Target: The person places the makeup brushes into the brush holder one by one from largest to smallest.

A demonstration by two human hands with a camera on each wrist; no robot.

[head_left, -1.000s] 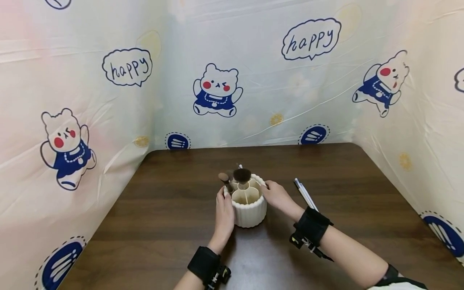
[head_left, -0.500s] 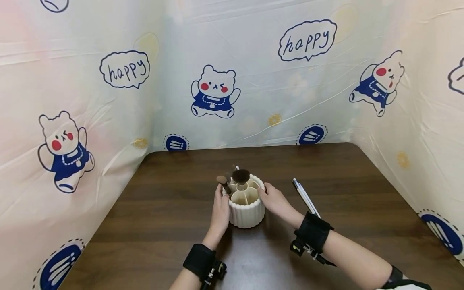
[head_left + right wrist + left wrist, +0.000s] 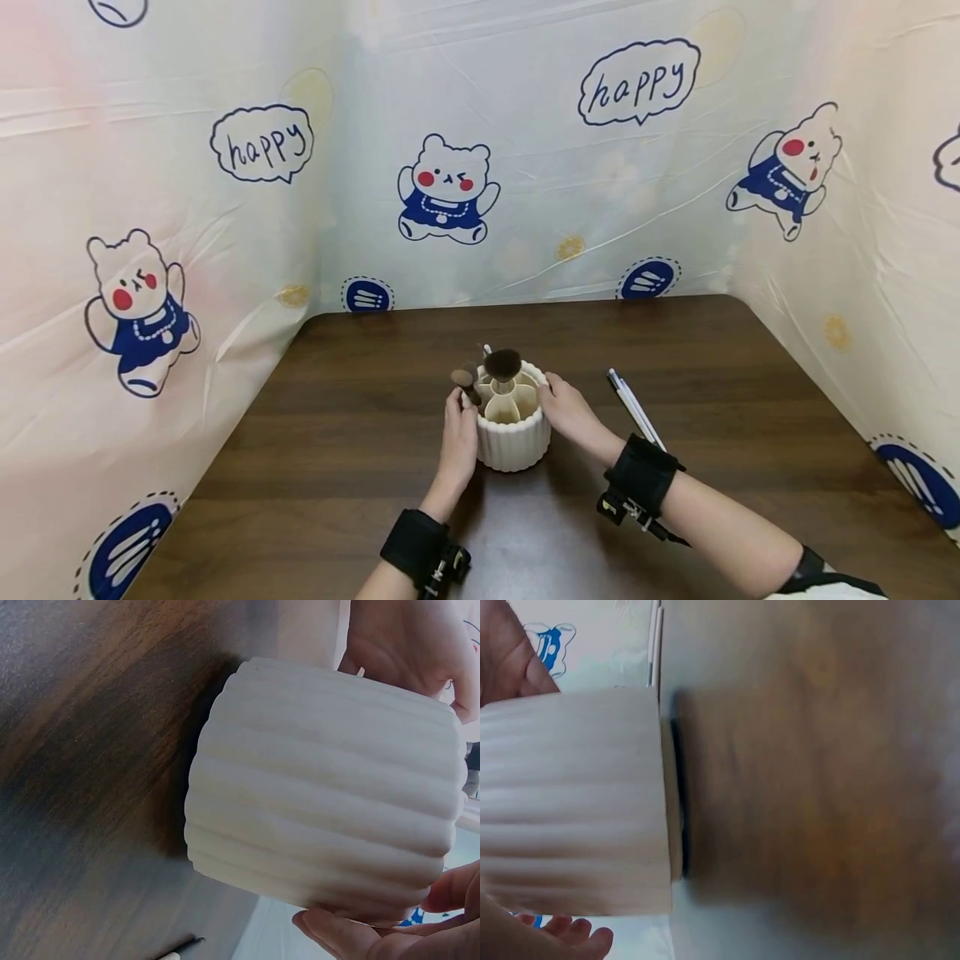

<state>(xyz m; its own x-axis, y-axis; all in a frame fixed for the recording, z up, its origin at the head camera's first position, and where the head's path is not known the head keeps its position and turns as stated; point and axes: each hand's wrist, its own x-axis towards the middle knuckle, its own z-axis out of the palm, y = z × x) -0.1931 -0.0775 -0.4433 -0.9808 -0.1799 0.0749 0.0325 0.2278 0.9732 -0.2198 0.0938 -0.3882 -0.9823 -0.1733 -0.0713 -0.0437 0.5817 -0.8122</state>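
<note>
A round, ribbed white brush holder [image 3: 513, 448] with several compartments stands upright on the table [image 3: 337, 417]. In it are a large dark fluffy makeup brush [image 3: 502, 364], a smaller brown-tipped brush [image 3: 463, 380] at the left rim, and a thin white-tipped stick [image 3: 487, 350] at the back. My left hand [image 3: 456, 446] grips the holder's left side, fingers up near the rim. On the opposite side my right hand [image 3: 576, 417] holds it at the upper rim. In the left wrist view, a narrower foot [image 3: 673, 802] shows under the ribbed wall.
Two slim white pens [image 3: 633, 407] lie on the table right of the holder, their near ends behind my right wrist. A printed curtain [image 3: 540, 192] encloses the table at the back and both sides.
The holder has turned a little between my hands: its dividers sit at a different angle and the white-tipped stick has shifted left. Both hands stay at its sides.
</note>
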